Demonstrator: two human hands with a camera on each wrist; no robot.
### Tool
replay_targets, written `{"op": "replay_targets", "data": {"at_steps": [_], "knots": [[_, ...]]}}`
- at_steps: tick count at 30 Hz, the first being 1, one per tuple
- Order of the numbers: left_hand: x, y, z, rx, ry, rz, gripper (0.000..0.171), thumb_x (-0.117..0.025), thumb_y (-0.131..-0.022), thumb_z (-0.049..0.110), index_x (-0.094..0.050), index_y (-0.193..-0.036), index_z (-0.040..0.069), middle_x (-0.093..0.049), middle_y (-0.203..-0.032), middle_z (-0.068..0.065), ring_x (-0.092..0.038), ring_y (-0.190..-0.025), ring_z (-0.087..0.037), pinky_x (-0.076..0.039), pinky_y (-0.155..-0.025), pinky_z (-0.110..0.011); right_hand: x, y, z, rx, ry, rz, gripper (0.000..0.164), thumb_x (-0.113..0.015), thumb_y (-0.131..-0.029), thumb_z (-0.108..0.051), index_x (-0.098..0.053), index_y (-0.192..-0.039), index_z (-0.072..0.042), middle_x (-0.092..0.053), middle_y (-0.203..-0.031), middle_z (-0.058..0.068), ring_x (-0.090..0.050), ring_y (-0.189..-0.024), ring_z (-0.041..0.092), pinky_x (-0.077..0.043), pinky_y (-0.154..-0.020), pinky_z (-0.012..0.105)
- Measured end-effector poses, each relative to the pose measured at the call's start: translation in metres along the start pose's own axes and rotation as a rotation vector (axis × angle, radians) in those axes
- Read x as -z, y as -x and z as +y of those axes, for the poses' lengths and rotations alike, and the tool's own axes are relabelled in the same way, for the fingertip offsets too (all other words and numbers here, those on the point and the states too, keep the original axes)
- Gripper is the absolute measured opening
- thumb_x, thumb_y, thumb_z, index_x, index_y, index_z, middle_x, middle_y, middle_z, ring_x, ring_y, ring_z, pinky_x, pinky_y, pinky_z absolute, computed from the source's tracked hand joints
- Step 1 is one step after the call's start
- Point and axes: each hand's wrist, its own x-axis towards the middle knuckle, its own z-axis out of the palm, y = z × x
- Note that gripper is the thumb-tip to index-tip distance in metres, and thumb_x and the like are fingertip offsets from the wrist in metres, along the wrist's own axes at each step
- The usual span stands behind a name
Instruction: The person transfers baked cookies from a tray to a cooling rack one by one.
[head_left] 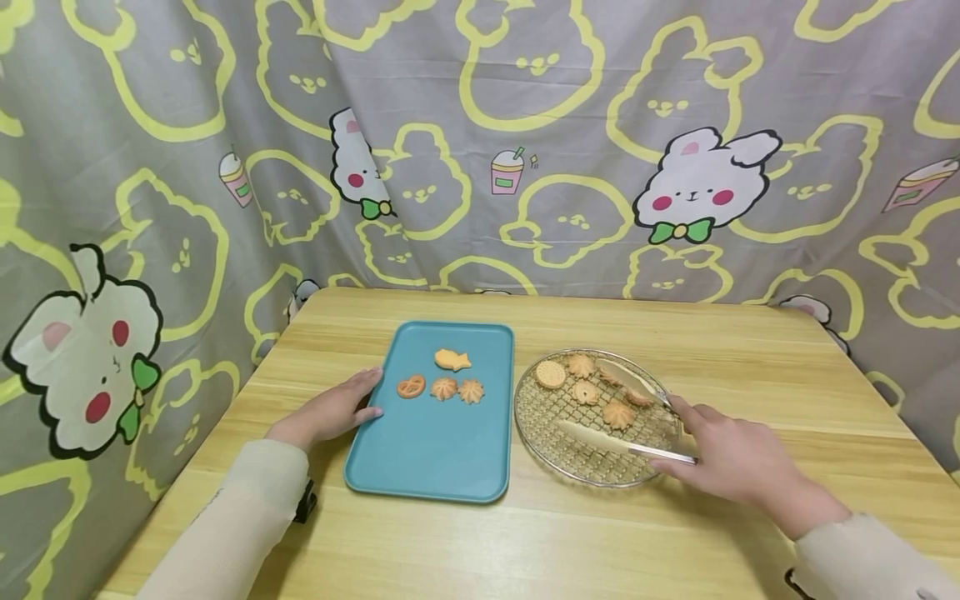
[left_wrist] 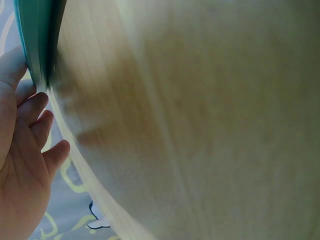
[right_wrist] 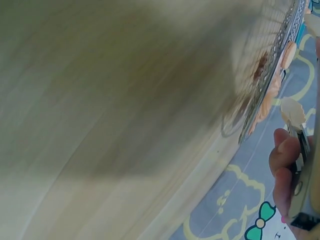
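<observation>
My right hand (head_left: 738, 454) grips a pair of tongs (head_left: 663, 452), their arms spread apart over the round wire rack (head_left: 585, 454). On that rack lie several cookies: a round dotted one (head_left: 551, 374), a flower-shaped cookie (head_left: 618, 414) between the tong arms, and others partly hidden by the upper arm. To the left is a blue tray (head_left: 431, 458) bearing a fish-shaped cookie (head_left: 452, 359), a pretzel cookie (head_left: 411, 386) and two flower-shaped cookies (head_left: 471, 391). My left hand (head_left: 333, 408) touches the tray's left edge with extended fingers (left_wrist: 32, 107).
Both the tray and the rack stand on a light wooden table (head_left: 555, 550), nearly side by side. Behind and to the left hangs a grey patterned curtain (head_left: 450, 100), close to the table's edges.
</observation>
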Motion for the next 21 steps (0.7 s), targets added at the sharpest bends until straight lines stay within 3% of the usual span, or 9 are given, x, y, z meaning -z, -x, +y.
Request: {"op": "replay_targets", "data": {"at_steps": [5, 12, 18, 21], "knots": [[-0.001, 0.0, -0.001, 0.002, 0.0, 0.002, 0.071, -0.055, -0.098, 0.032, -0.02, -0.15, -0.002, -0.021, -0.154, -0.022, -0.018, -0.139, -0.04, -0.022, -0.11, -0.054, -0.004, -0.008, -0.007, 0.006, -0.015, 0.0, 0.1, -0.06, -0.073, -0.075, -0.045, -0.14, -0.003, -0.063, -0.108, 0.017, -0.063, -0.064, 0.027, -0.043, -0.041, 0.036], [-0.001, 0.001, -0.001, 0.007, -0.002, 0.006, 0.07, -0.055, -0.098, 0.031, -0.021, -0.15, -0.002, -0.021, -0.153, -0.022, -0.018, -0.139, -0.04, -0.021, -0.11, -0.054, -0.009, -0.018, -0.016, 0.023, -0.046, 0.009, 0.1, -0.061, -0.073, -0.075, -0.043, -0.141, -0.003, -0.059, -0.12, 0.024, -0.065, -0.071, 0.034, -0.041, -0.039, 0.035], [0.0, 0.0, -0.001, 0.011, 0.001, -0.003, 0.071, -0.054, -0.098, 0.033, -0.02, -0.151, -0.001, -0.02, -0.154, -0.022, -0.018, -0.139, -0.04, -0.021, -0.11, -0.054, -0.015, -0.027, -0.024, 0.031, -0.067, 0.031, 0.099, -0.061, -0.073, -0.074, -0.042, -0.141, -0.004, -0.061, -0.115, 0.021, -0.06, -0.06, 0.024, -0.039, -0.038, 0.031], [0.0, 0.001, -0.002, 0.015, 0.002, -0.007, 0.071, -0.054, -0.098, 0.033, -0.019, -0.151, 0.0, -0.02, -0.154, -0.021, -0.018, -0.14, -0.04, -0.021, -0.11, -0.054, -0.017, -0.033, -0.029, 0.03, -0.077, 0.036, 0.1, -0.061, -0.074, -0.074, -0.041, -0.142, -0.004, -0.062, -0.112, 0.019, -0.06, -0.062, 0.023, -0.039, -0.038, 0.031]]}}
